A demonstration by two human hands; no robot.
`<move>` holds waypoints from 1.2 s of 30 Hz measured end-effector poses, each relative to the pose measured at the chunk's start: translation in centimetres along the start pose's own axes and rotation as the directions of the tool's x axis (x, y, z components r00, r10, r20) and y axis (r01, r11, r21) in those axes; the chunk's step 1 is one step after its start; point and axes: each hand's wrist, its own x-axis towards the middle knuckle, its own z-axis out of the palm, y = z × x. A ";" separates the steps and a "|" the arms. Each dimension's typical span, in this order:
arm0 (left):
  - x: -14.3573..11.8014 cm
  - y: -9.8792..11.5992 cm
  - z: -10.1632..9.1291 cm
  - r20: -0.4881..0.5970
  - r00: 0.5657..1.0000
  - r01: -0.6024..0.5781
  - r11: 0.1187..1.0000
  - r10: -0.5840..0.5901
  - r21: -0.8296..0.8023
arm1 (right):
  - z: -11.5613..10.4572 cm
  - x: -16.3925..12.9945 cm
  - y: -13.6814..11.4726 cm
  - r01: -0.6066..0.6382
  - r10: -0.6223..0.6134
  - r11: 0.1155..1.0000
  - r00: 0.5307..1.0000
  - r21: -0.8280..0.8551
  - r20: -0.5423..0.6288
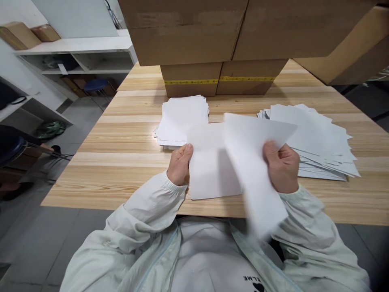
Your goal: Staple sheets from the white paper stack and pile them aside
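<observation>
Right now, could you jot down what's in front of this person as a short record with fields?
Surface: wooden table
Left hand: grips the left edge of a white sheet lying at the table's near edge
Right hand: holds up a second sheet, tilted and blurred
Left pile: fairly neat stack of white paper
Right pile: fanned-out, messier stack
Behind: cardboard boxes, stacked, yellow tape on the lower ones
Clothing: pale jacket

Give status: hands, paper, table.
Left hand pinching the flat sheet at its left edge. Right hand gripping a blurred, lifted sheet. Paper stacks behind both hands; boxes beyond.
</observation>
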 end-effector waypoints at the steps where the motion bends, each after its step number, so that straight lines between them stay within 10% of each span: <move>1: -0.1 0.0 0.1 0.006 1.000 0.016 1.000 -0.016 0.008 | 0.7 -0.5 -0.2 0.019 -0.019 0.999 1.000 -0.038 -0.009; 5: -0.6 0.1 0.3 0.049 0.997 0.057 0.997 -0.059 0.045 | 2.3 -1.3 -0.1 0.163 -0.159 0.980 0.986 -0.113 0.045; 16: -1.5 1.2 1.6 0.194 0.974 0.136 0.984 -0.113 -0.114 | 4.9 -3.0 -1.1 0.018 -0.007 0.985 0.998 0.171 -0.066; 21: -1.9 1.8 0.9 0.340 0.917 0.154 0.971 -0.210 0.185 | 3.6 -2.0 -1.9 0.073 -0.036 0.956 0.990 0.283 -0.136; 25: -2.6 4.9 0.5 0.282 0.959 -0.152 0.891 0.029 0.427 | 0.8 -0.2 -2.5 -0.029 0.024 0.923 1.000 0.383 0.017; 29: -3.8 8.0 1.7 0.271 0.910 -0.414 0.728 0.315 0.546 | -0.7 0.1 -3.8 -0.069 -0.004 0.890 0.987 0.451 0.160; 33: -4.8 5.9 2.9 0.039 0.905 -0.407 0.836 0.423 0.368 | -0.4 -1.0 -6.2 0.100 -0.166 0.892 0.980 0.442 0.113; 36: -5.1 2.9 2.8 0.071 0.947 -0.321 0.901 0.314 0.292 | -0.1 -1.7 -7.0 0.289 -0.345 0.903 0.929 0.317 0.135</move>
